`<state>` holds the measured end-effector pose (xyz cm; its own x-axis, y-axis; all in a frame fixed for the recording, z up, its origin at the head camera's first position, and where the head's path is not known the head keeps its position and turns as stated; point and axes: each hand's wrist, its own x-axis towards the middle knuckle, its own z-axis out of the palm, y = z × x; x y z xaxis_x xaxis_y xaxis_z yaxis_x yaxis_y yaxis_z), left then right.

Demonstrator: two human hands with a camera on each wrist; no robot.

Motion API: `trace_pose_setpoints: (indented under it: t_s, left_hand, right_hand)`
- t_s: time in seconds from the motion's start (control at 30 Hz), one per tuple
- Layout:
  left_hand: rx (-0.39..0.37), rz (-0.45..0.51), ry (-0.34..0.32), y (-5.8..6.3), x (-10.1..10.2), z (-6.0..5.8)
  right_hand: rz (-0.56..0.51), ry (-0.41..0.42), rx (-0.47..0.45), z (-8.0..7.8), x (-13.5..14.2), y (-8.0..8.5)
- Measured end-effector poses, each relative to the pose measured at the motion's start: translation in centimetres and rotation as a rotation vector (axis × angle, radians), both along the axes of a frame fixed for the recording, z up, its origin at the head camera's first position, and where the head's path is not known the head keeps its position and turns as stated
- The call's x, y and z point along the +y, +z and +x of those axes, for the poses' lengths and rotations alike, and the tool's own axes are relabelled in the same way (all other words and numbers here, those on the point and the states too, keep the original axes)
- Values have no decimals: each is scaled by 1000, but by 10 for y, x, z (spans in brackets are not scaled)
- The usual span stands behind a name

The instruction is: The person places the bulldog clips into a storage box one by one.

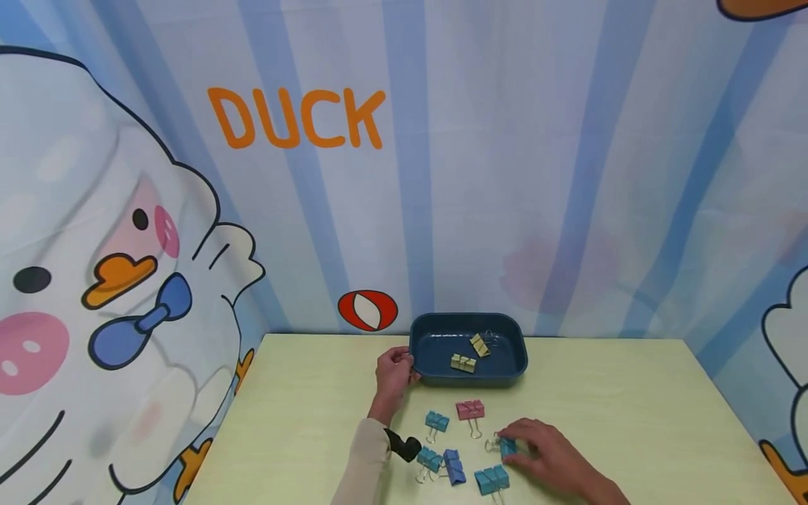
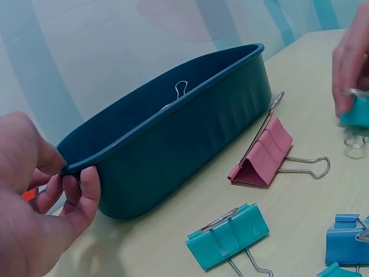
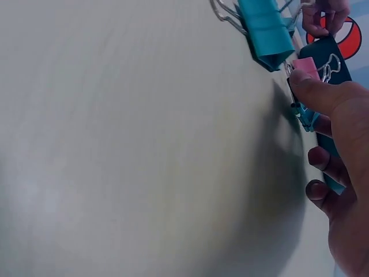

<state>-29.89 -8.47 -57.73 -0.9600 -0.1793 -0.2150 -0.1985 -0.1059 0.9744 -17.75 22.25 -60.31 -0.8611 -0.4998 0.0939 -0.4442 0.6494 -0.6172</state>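
The pale wooden bench (image 1: 631, 407) carries everything, and the dark blue tray (image 1: 468, 330) at its back edge, against the striped duck backdrop (image 1: 297, 126), serves as the landmark. Two yellow binder clips (image 1: 470, 354) lie inside the tray. The left hand (image 1: 394, 372) is at the tray's left end, its grip curled round the rim there, thumb on top and fingers (image 2: 86, 184) under the lip. In front of the tray, closest to it, a pink binder clip (image 1: 470, 409) rests on the bench with its wire handles pointing away from the tray. Left of that and a little farther from the tray lies a teal binder clip (image 1: 437, 421). Farther out still sits a loose group of three blue clips (image 1: 461, 471). The right hand (image 1: 546, 456) lies to the front right of the tray, beyond the pink clip, its grip pinching a small teal clip (image 1: 508, 447) between thumb and fingertips, the clip low on the bench surface.
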Motion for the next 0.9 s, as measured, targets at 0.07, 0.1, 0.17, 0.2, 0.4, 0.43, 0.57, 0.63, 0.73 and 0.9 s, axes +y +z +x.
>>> trace_pose_setpoints:
  t_s: [0.07, 0.1, 0.17, 0.2, 0.4, 0.43, 0.57, 0.63, 0.73, 0.9]
  left_hand:
    - [2, 3, 0, 0, 0, 0]
    - [3, 3, -1, 0, 0, 0]
    - [5, 1, 0, 1, 0, 1]
    - [4, 1, 0, 1, 0, 1]
    - [-4, -2, 4, 2, 1, 1]
    - [-6, -6, 8, 2, 1, 1]
    - [-7, -15, 15, 3, 0, 2]
    - [-11, -17, 15, 3, 0, 2]
    - [-12, -16, 12, 4, 0, 2]
    - [-13, -7, 13, 5, 2, 2]
  right_hand:
    - [-11, 6, -4, -4, 2, 6]
    - [-19, 8, -3, -6, 3, 10]
    - [-32, 11, -3, -10, 5, 19]
    - [-37, 14, 6, -13, 7, 23]
    - [-18, 50, 85, -31, 16, 55]
    - [-9, 59, 100, -35, 16, 61]
    - [29, 76, 141, -49, 16, 86]
    - [51, 79, 162, -56, 14, 98]
    - [80, 80, 193, -68, 12, 117]
    - [109, 64, 251, -91, 8, 151]
